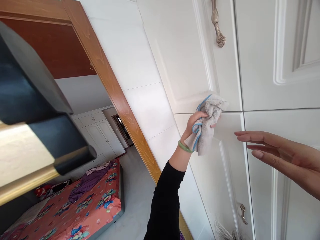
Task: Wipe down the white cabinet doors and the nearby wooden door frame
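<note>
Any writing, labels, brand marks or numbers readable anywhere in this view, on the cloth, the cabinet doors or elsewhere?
None: no text is readable in this view.
The cloth in the left hand shows only a blue edge trim, no tag.
The white cabinet doors and metal handle carry no marks.
The bedspread has a flower print only.

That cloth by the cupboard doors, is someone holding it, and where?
Yes. The left hand grips the bunched cloth at its blue-trimmed edge, against the cupboard door. The right hand holds nothing.
</note>
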A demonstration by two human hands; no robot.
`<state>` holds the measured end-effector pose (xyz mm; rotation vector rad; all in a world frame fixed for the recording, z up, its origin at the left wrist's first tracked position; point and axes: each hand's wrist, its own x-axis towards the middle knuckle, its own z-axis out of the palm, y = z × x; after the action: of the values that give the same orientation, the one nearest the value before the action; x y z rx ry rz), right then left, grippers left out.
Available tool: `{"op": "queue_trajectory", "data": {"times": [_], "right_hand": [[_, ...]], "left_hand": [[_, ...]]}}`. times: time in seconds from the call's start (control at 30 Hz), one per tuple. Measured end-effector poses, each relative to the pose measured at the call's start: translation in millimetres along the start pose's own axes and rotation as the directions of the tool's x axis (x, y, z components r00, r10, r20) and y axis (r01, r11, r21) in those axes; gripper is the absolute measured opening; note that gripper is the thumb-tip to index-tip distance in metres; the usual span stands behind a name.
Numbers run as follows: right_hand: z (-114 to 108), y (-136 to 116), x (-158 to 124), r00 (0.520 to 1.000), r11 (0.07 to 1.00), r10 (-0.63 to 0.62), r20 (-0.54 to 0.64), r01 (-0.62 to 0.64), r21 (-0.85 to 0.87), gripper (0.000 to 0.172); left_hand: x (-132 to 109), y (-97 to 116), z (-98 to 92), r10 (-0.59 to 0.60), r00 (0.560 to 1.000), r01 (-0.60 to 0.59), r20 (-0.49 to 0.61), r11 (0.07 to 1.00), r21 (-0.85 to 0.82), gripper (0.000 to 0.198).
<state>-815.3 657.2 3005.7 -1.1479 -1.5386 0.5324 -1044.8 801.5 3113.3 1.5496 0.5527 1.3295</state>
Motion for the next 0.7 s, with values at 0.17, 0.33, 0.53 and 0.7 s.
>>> {"op": "queue_trajectory", "data": {"times": [0.17,0.33,0.53,0.7], "right_hand": [[5.8,-19.9,2.3,0.987,0.982,0.156,0.034,-0.159,0.106,0.064],[40.6,-18.8,0.3,0.966,0.851,0.209,0.155,-0.257,0.457,0.064],[103.5,30.1,9.3,0.819,0.595,0.406,0.405,-0.573,0.563,0.053],[151.7,84.1,10.4,0.702,0.639,0.424,0.572,-0.68,0.36,0.045]], "left_hand": [[-43.2,-23.8,0.4,-0.179,0.967,0.224,0.181,0.937,-0.267,0.065],[-97.3,-57.7,-18.6,-0.314,0.936,0.351,0.161,0.878,-0.326,0.052],[-150.6,-111.9,-54.8,-0.428,0.889,0.356,-0.165,0.871,-0.339,0.04],[-185.8,-118.5,-111.3,-0.427,0.843,0.366,-0.328,0.901,-0.231,0.016]]}}
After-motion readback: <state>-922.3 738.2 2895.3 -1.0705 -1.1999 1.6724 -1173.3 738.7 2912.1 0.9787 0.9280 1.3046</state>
